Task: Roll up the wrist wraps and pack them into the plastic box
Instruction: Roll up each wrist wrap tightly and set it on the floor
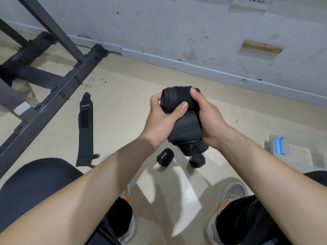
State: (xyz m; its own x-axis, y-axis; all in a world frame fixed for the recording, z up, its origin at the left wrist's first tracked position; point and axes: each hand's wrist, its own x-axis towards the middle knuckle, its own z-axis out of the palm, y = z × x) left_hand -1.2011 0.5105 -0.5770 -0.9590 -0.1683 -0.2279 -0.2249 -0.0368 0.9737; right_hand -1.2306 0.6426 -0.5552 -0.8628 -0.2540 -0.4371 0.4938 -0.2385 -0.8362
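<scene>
Black wrap (178, 101), partly rolled, is held over the floor (132, 82) by both hands. Left hand (161, 121) curls round the roll's left end, thumb pressed on its front. Right hand (207, 117) grips the right side; the loose tail hangs between the wrists. Flat wrap (85, 135) lies left, beside a dark metal frame (53, 85). Left roll (165, 157) and right roll (197, 160) sit under the hands. Clear box (281, 145), blue latch, far right.
</scene>
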